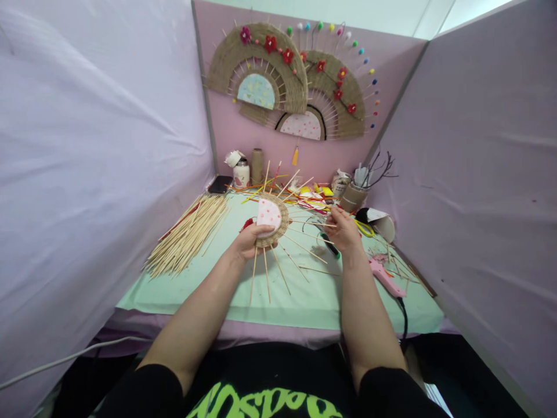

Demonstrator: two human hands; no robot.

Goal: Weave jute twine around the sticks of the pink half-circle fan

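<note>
My left hand (252, 241) is closed on the lower rim of a small half-round fan (282, 223), thumb over its front. Tan cord is woven round its white, red-dotted centre panel (268, 216), and thin sticks fan out from the rim. To the right, my right hand (343, 229) is raised with thumb and fingertips pinched together by the outer ends of the right-hand sticks. Whether a stick or a thread is between those fingers is too small to tell. Dark-handled pliers (331, 246) lie on the table just below and left of it.
A pile of sticks (187, 235) covers the table's left, with a phone (220, 184) behind. A jar (241, 173) and a cord spool (257, 166) stand at the back. Right are scissors (364, 228), a pink glue gun (386, 280) and a brown container (353, 197). Finished fans (263, 52) hang behind.
</note>
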